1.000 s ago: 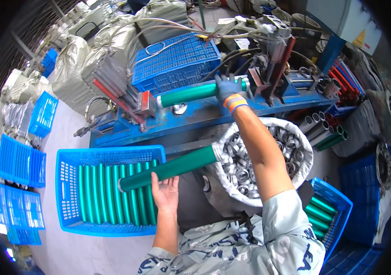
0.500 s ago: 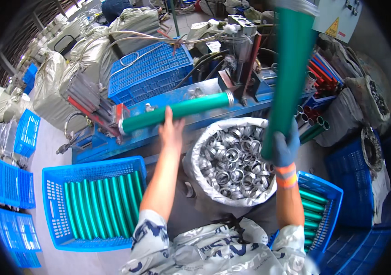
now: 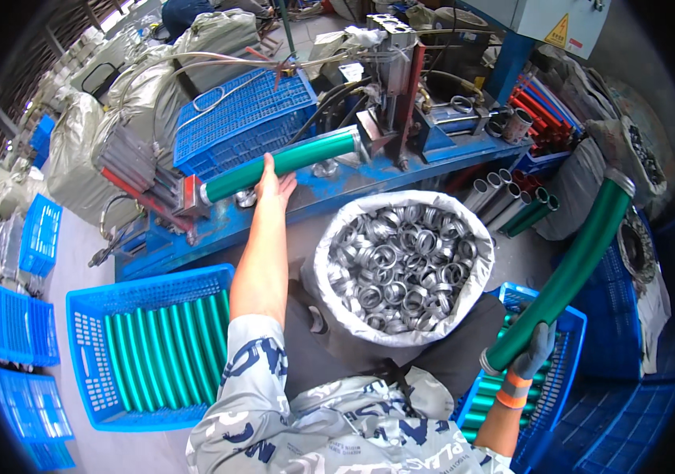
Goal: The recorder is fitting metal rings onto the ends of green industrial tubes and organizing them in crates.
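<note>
A green metal tube (image 3: pixel 310 153) with silver ends lies between the red end block (image 3: pixel 192 192) and the upright fixture of a blue bench machine (image 3: pixel 337 178). My bare left hand (image 3: pixel 274 186) grips it near its middle from the front side. A second green tube (image 3: pixel 571 272), silver rings at both ends, slants up to the right in my right hand (image 3: pixel 535 354), which wears a grey glove. My right hand is over the right blue crate (image 3: pixel 571 347), holding this tube near its lower end. More green tubes (image 3: pixel 476 416) lie in that crate.
Before me stands a white sack (image 3: pixel 484 296) full of silver metal rings (image 3: pixel 405 268). The left blue crate (image 3: pixel 81 347) holds a row of green tubes (image 3: pixel 165 355). Silver and green tubes (image 3: pixel 503 197) stand under the bench's right end. A control box (image 3: pixel 543 24) hangs behind.
My right hand has swung its tube down and right, from upright beside the sack to over the right crate. My left hand stays on the bench tube; the view has shifted slightly.
</note>
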{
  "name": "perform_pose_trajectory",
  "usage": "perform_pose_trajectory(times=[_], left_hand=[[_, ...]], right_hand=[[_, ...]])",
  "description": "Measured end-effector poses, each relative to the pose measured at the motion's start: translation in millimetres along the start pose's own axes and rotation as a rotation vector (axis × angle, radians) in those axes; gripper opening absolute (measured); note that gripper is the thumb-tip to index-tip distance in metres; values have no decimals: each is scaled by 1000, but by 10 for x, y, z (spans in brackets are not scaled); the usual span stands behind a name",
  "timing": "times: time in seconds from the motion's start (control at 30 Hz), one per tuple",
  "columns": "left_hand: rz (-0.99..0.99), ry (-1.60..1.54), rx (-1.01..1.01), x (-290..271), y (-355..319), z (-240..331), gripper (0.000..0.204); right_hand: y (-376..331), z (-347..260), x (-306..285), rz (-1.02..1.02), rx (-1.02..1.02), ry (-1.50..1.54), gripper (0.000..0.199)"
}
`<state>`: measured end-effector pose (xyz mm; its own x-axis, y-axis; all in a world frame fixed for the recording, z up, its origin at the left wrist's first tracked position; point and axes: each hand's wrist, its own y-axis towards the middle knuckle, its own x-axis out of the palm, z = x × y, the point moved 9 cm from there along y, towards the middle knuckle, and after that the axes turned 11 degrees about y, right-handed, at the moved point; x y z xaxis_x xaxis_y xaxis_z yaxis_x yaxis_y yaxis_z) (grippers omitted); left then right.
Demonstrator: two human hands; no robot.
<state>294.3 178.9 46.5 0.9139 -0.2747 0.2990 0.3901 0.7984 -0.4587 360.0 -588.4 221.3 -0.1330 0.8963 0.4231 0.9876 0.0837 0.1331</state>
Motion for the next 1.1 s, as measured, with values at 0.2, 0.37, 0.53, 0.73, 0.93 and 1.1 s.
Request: perform_pose_trajectory(times=[0.2, 0.37, 0.53, 0.73, 0.93, 1.1], left_hand=[[-97, 141, 181, -328, -826, -293, 80], [-75, 451, 335, -1147, -1758, -503, 50], [-189, 706, 600, -1100, -1891, -894, 36], [-167, 902, 668, -1653, -1454, -827, 45], [-259, 957, 623, -1259, -1656, -1501, 44], [-285, 994, 608, -1300, -1857, -1618, 37]], right_hand=[[-505, -207, -1356, 300, -181, -252, 48], [-1449, 158, -3285, 398, 39, -574, 51], [-3384, 469, -4403, 838, 246, -149, 55], [-4372, 907, -5111, 1192, 655, -972, 80], [-5039, 1070, -6002, 1320, 771, -827, 81], [-4732, 1126, -6369, 1337, 574, -958, 100]])
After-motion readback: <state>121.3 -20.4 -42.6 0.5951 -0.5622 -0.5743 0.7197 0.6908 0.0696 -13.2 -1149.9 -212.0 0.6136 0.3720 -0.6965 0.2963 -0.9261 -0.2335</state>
